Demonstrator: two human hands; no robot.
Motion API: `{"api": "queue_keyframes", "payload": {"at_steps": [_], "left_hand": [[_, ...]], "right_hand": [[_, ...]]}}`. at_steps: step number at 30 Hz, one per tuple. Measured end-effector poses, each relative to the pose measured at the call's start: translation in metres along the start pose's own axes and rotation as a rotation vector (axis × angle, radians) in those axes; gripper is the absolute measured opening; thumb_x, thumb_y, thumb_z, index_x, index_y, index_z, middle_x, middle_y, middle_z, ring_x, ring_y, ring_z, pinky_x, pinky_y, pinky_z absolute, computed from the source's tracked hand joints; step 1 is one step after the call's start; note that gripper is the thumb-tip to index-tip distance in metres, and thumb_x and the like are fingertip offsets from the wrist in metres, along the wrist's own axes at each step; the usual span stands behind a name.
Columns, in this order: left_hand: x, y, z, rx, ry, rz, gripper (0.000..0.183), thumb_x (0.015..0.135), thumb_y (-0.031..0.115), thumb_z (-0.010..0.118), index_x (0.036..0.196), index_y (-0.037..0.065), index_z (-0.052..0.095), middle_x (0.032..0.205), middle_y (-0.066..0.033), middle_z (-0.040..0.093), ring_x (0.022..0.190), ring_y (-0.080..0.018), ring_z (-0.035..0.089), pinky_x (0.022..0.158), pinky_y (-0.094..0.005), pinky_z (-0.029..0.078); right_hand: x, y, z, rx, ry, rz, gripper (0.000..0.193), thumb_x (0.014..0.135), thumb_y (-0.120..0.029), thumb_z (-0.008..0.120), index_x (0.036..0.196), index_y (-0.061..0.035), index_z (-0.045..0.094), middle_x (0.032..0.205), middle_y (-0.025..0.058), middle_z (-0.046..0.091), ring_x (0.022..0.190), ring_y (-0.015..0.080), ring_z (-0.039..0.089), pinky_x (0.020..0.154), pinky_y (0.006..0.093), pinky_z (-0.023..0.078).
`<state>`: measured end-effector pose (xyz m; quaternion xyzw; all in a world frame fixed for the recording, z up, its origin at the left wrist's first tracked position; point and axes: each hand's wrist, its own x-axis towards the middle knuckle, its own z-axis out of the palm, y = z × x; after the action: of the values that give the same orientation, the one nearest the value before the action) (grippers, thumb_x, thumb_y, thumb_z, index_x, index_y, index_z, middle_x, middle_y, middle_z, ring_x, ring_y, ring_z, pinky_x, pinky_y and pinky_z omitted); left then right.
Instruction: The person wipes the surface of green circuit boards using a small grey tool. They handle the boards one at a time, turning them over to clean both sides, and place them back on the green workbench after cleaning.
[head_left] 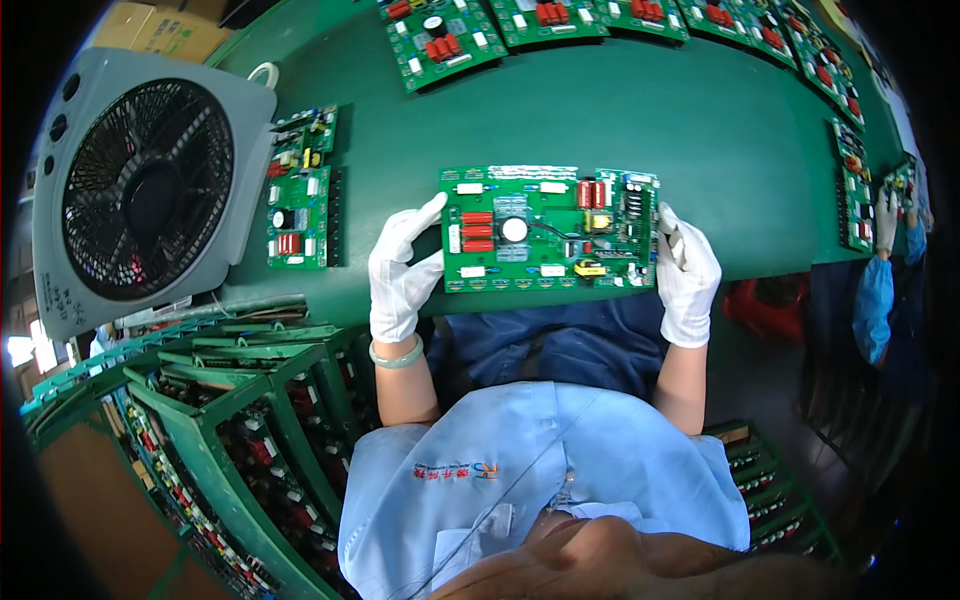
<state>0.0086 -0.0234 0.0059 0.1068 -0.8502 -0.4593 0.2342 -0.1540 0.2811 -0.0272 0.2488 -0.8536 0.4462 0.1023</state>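
Board: here it is, the green board (565, 262), centre stage at the table's near side, long edge running left to right, component face showing.
Left hand: white-gloved, this hand (405, 275) grips the board's left end, fingertip by the far corner, thumb lower down.
Right hand: gloved too, this one (688, 275) has the opposite end, fingers bent around the edge; so both hands are grasping, neither one free.
Fitted so far: plenty! Red blocks (477, 231) in two groups, a round white-topped part (514, 230), yellow parts, white blocks near the corners, and a dark lead curving rightward.
Left to do: the board is in hand, not set down among the others; no bare gap stands out, though small parts and joints are too fine to judge.
Height: resting on the table (380, 130) or slightly raised? Cannot tell.
Far row: similar boards (440, 45) line the far edge, well stocked with parts, looking just as far along.
Left side: two more boards (290, 225) lie beside the grey fan (150, 190).
Rack: below left, the green rack (215, 425) carries many more boards.
Right side: another board (853, 190) lies near a co-worker's blue sleeve (873, 310).
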Motion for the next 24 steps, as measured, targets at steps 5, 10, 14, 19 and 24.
{"api": "queue_keyframes", "payload": {"at_steps": [5, 10, 14, 19, 24], "left_hand": [[-0.0023, -0.0007, -0.0027, 0.015, 0.023, 0.011, 0.056, 0.070, 0.014, 0.080, 0.123, 0.006, 0.065, 0.107, -0.0125, 0.065, 0.098, -0.0236, 0.060, 0.088, -0.0321, 0.047], [-0.0017, 0.0021, -0.0025, 0.037, 0.024, 0.014, 0.054, 0.070, 0.014, 0.079, 0.122, 0.005, 0.066, 0.108, -0.0113, 0.066, 0.098, -0.0247, 0.059, 0.090, -0.0333, 0.047], [-0.0011, 0.0019, -0.0042, 0.059, -0.001, 0.077, 0.052, 0.068, 0.011, 0.078, 0.119, 0.007, 0.067, 0.114, -0.0109, 0.067, 0.099, -0.0253, 0.059, 0.091, -0.0346, 0.047], [-0.0018, -0.0017, -0.0044, 0.011, -0.025, 0.100, 0.052, 0.065, 0.008, 0.077, 0.116, 0.009, 0.070, 0.119, -0.0125, 0.066, 0.102, -0.0271, 0.059, 0.093, -0.0361, 0.047], [-0.0020, -0.0017, -0.0048, -0.005, -0.017, 0.108, 0.048, 0.067, 0.005, 0.077, 0.114, 0.007, 0.069, 0.118, -0.0124, 0.066, 0.102, -0.0263, 0.060, 0.093, -0.0359, 0.047]], "right_hand": [[0.0009, -0.0058, -0.0007, -0.018, -0.014, -0.011, 0.025, 0.082, 0.004, 0.068, 0.106, 0.0002, 0.068, 0.101, 0.0148, 0.070, 0.090, 0.0259, 0.070, 0.080, 0.0321, 0.054], [-0.0011, -0.0041, 0.0002, 0.036, -0.010, -0.004, 0.026, 0.082, 0.005, 0.067, 0.108, 0.0010, 0.068, 0.104, 0.0137, 0.071, 0.092, 0.0243, 0.069, 0.083, 0.0322, 0.053], [-0.0013, -0.0052, -0.0015, 0.018, -0.022, -0.025, 0.026, 0.082, 0.005, 0.067, 0.108, 0.0010, 0.068, 0.104, 0.0138, 0.071, 0.092, 0.0243, 0.069, 0.083, 0.0318, 0.053], [-0.0034, -0.0020, -0.0010, 0.043, -0.002, -0.043, 0.027, 0.082, 0.004, 0.068, 0.109, 0.0010, 0.068, 0.106, 0.0132, 0.071, 0.093, 0.0248, 0.069, 0.083, 0.0320, 0.053], [-0.0038, -0.0032, -0.0018, 0.017, -0.004, -0.051, 0.029, 0.081, 0.004, 0.068, 0.110, 0.0004, 0.067, 0.108, 0.0131, 0.070, 0.096, 0.0260, 0.068, 0.084, 0.0327, 0.053]]}}
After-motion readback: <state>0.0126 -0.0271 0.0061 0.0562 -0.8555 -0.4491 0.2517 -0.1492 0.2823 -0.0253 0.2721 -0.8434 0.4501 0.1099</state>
